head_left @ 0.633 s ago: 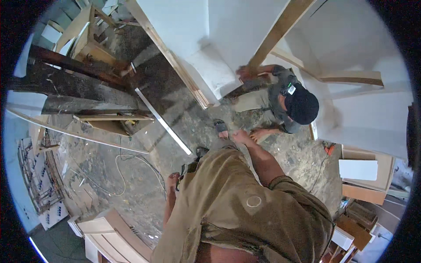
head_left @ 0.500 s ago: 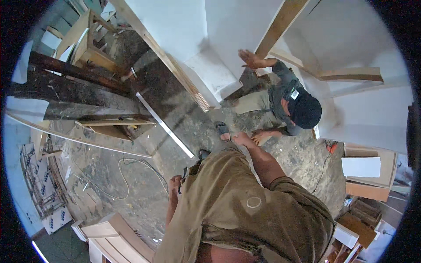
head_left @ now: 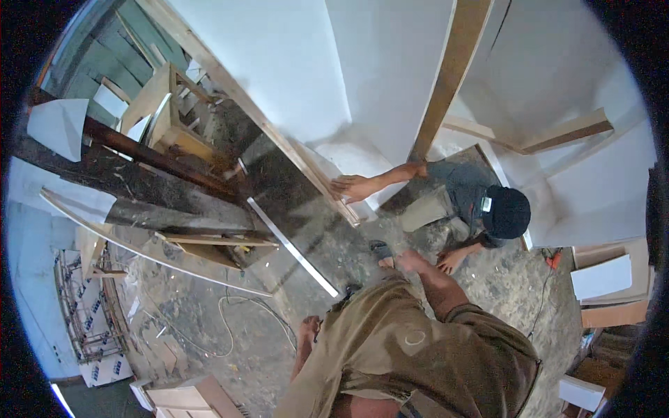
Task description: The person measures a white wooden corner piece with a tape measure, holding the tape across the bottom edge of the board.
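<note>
My left hand (head_left: 309, 328) hangs beside my left leg, fingers curled round a small dark object whose kind I cannot make out. My right hand (head_left: 412, 260) is closed in front of my knee, above the floor near my sandalled foot (head_left: 380, 249); whether it holds anything is hidden. Before me stands a big white cabinet frame (head_left: 279, 63) with raw wooden edges. A crouching co-worker in a dark cap (head_left: 507, 212) lays one hand (head_left: 354, 187) on its lower wooden edge and puts the other hand (head_left: 453, 259) to the floor.
A white strip (head_left: 293, 247) and a long curved strip (head_left: 153, 254) lie to the left. Pale cable (head_left: 226, 327) loops across the floor. Wooden drawers (head_left: 181, 400) stand at lower left, a box with a white panel (head_left: 601, 279) at right.
My view has shifted, so the scene sits farther right and lower. The co-worker's raised hand has come down and left onto the cabinet's edge. My hands keep much the same pose.
</note>
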Action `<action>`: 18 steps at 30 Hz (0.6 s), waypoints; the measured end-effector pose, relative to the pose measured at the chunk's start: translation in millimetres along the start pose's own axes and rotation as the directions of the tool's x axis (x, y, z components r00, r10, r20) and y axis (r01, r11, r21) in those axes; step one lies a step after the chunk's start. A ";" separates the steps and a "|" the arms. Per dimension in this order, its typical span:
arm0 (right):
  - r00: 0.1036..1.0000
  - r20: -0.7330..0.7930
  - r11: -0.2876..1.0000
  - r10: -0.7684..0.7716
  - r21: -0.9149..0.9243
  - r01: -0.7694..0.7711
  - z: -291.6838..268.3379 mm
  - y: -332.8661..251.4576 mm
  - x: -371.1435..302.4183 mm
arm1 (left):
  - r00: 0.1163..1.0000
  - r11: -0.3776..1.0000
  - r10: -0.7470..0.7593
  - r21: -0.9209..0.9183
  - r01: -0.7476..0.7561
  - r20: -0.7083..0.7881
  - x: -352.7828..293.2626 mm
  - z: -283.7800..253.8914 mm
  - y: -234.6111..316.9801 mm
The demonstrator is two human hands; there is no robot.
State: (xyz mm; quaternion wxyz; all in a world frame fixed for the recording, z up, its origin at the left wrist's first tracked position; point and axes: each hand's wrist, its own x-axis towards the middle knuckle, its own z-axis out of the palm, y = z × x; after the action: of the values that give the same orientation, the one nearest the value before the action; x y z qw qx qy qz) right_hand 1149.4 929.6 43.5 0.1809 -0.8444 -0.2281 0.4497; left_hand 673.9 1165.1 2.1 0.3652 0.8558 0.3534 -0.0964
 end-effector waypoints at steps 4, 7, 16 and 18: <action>0.950 -0.025 0.909 -0.312 -0.300 0.290 9.3 7.2 34.4 | 0.965 0.856 -0.259 -0.452 0.251 0.045 5.4 -10.4 24.9; 0.877 0.128 0.722 -0.464 -0.518 0.458 11.6 13.6 45.8 | 0.898 0.614 -0.435 -0.707 0.352 0.070 -3.3 -25.7 51.0; 0.989 -0.009 0.984 -0.145 -0.106 0.144 34.6 17.5 48.0 | 0.884 0.456 -0.430 -0.801 0.387 0.183 -18.5 -34.5 35.8; 0.987 0.059 0.987 -0.147 -0.056 0.151 46.8 23.0 58.3 | 0.862 0.448 -0.466 -0.788 0.423 0.197 -23.8 -29.7 30.0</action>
State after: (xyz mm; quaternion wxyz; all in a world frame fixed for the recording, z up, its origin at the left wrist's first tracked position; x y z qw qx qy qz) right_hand 1143.8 947.2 -32.5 0.1821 -0.8175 -0.3089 0.4506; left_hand 673.9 1158.4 50.1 0.6669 0.4715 0.5769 0.0042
